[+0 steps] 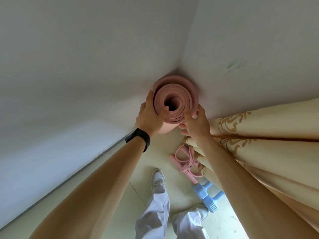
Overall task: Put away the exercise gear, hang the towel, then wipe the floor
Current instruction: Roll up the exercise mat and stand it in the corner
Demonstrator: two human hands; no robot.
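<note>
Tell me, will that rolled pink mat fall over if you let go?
Probably not: the mat stands on end in the wall corner, which likely props it. It looks like soft foam, so probably light. The loose outer edge may unroll.

Both hands, the left hand (151, 116) and the right hand (196, 121), held the rolled pink mat (179, 94) upright in the wall corner, beside the cream curtain (262, 135).

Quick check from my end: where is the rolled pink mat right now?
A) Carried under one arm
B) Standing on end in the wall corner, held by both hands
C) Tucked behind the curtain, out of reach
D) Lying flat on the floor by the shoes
B: the rolled mat stands on end in the wall corner, with the left hand and the right hand gripping its top rim.
</note>
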